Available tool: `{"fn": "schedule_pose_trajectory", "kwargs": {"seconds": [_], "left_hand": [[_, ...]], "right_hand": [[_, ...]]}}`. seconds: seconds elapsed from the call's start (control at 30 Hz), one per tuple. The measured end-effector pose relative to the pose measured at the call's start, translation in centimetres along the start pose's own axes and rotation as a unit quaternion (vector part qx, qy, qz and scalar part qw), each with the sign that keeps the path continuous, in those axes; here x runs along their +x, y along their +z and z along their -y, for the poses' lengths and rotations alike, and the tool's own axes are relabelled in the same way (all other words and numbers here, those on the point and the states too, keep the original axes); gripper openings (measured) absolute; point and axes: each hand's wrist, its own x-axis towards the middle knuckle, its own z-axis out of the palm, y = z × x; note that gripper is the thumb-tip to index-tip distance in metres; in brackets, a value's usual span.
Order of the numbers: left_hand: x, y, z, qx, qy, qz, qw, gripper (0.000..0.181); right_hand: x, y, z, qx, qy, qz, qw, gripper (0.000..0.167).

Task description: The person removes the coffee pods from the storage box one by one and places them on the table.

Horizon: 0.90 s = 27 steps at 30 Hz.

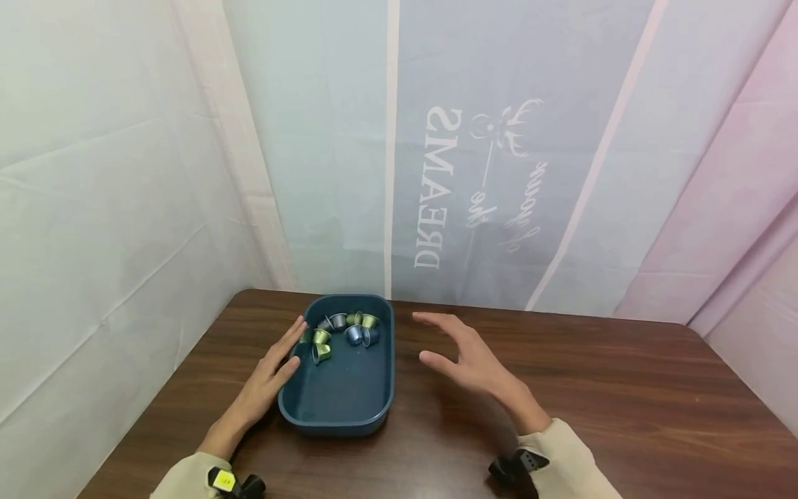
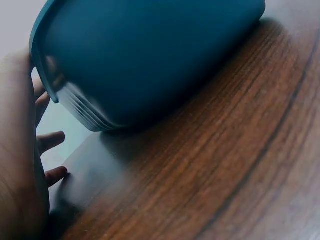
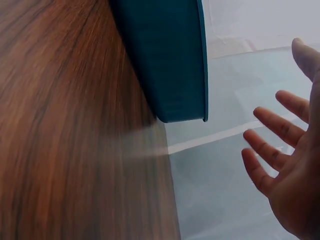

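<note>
A dark blue-green plastic basin [image 1: 339, 398] with rounded corners stands on the table, and several small coffee capsules [image 1: 355, 335], green, blue and grey, lie in its far half. My left hand [image 1: 268, 378] is at the basin's left rim, fingers extended along it; the left wrist view shows the hand [image 2: 20, 150] beside the rim, its thumb side close against it. To the right of the basin, apart from it, my right hand [image 1: 470, 357] hovers with fingers spread and holds nothing. In the right wrist view its fingers [image 3: 277, 125] are straight and separated.
The brown wood-grain table [image 1: 623, 388] extends to the right of the basin. Behind it hangs a pale blue cloth [image 1: 330, 173] with mirrored white lettering. A whitish cloth [image 1: 112, 208] hangs along the left side. Each wrist wears a black camera strap [image 1: 520, 466].
</note>
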Motion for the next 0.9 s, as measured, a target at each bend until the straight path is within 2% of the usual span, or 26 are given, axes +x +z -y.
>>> {"fn": "schedule_pose_trajectory", "kwargs": {"seconds": [0.1,0.2,0.3,0.37,0.43,0.53,0.9], "left_hand": [[0.1,-0.3,-0.1,-0.015,-0.004,0.006,0.9999,0.055],[0.2,-0.5,-1.4,-0.030,-0.018,0.008,0.9994,0.054],[0.2,-0.3,-1.5,-0.033,-0.024,0.004,0.9991,0.054],[0.1,-0.2,-1.1,-0.031,-0.028,0.006,0.9991,0.054],[-0.1,-0.1,-0.1,-0.028,-0.029,0.007,0.9992,0.055],[-0.1,-0.1,-0.1,-0.028,-0.032,0.014,0.9990,0.056],[-0.1,-0.2,0.0,-0.027,-0.033,0.012,0.9990,0.055]], "right_hand": [[0.7,0.6,-0.2,0.017,-0.007,-0.002,0.9998,0.055],[1.4,1.3,-0.3,0.029,-0.005,0.003,0.9996,0.054],[2.2,1.8,-0.4,0.043,-0.006,0.013,0.9990,0.052],[2.7,2.2,-0.6,0.052,-0.015,0.021,0.9983,0.052],[3.4,2.4,-0.8,0.059,-0.026,0.031,0.9974,0.051],[4.2,2.8,-1.2,0.066,-0.036,0.042,0.9963,0.049],[6.7,3.8,-1.8,0.042,-0.020,0.099,0.9940,0.042]]}}
